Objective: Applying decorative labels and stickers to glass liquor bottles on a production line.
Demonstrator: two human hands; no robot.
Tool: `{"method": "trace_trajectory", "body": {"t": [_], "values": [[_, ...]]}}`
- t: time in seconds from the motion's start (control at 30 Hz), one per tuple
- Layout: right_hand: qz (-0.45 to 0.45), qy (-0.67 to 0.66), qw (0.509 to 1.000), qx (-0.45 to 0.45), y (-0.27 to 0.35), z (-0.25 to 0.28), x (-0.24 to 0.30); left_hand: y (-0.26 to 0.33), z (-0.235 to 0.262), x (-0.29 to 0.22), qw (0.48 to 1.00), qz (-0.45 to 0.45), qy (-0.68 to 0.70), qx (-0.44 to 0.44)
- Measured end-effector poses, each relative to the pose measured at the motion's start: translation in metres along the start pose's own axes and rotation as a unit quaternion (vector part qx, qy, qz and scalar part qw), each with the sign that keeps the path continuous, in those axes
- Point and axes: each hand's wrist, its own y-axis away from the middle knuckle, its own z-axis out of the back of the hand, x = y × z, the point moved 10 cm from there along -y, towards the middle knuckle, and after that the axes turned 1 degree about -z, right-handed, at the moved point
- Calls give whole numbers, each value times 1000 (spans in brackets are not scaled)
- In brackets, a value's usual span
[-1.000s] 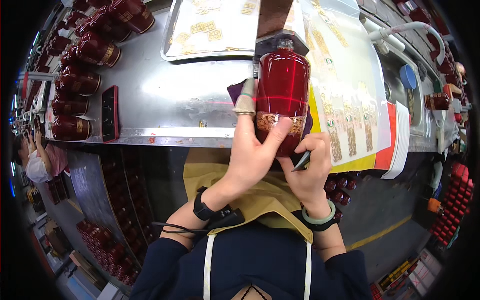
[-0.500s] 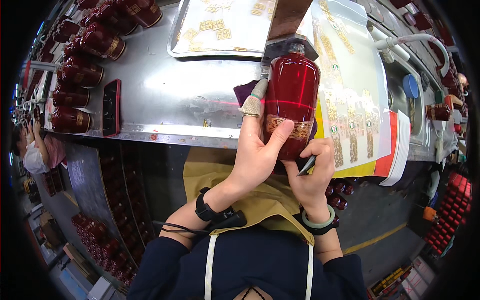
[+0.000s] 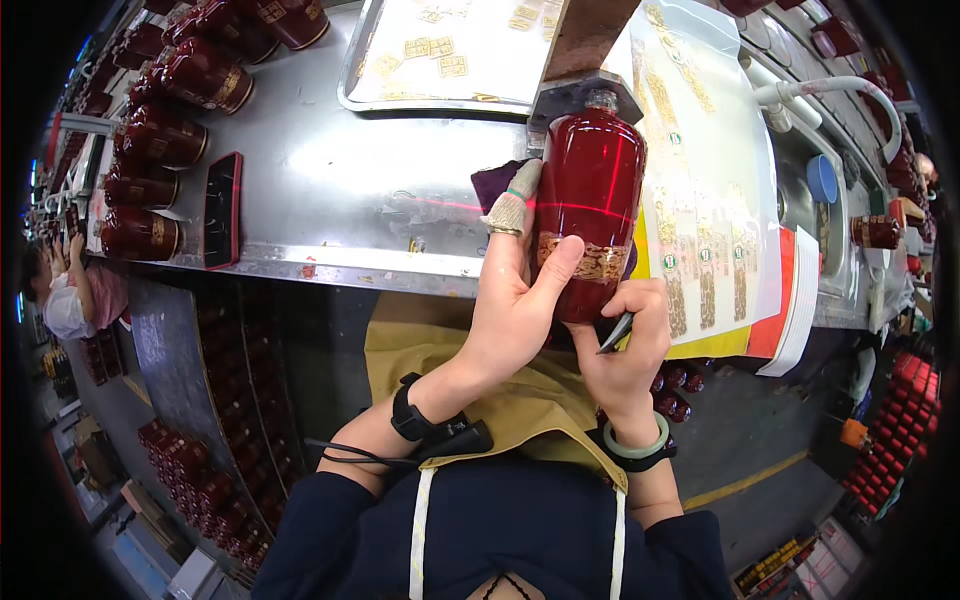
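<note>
Head view: left fingers (image 3: 562, 262) clasp a bottle (image 3: 590, 180), right fingers (image 3: 642, 298) at its base gripping a dark tool (image 3: 616, 333).

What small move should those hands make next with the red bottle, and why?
Perhaps a slight turn of the red bottle: the left hand grips it, the right hand, holding a dark pointed tool, sits at its lower end, and red light lines cross on its body, possibly as an alignment guide.

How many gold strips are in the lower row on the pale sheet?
3: the left strip, the middle strip and the right strip, side by side, right of the red bottle. The bottle or right hand may hide others.
</note>
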Motion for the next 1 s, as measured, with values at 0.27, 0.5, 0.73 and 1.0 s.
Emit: {"method": "trace_trajectory", "body": {"t": [0.27, 0.5, 0.73, 1.0], "values": [[1, 3, 1000, 5, 0, -1, -1, 0, -1, -1, 1000, 3, -9, 2], [-214, -253, 941, 72, 2, 7, -33, 12, 18, -8, 977, -118, -165, 64], [-241, -282, 929, -13, -5, 23, -51, 22, 25, 8, 890, -139, -420, 114], [-234, -296, 925, -50, -4, 27, -55, 8, 6, -19, 955, -108, -267, 67]]}}
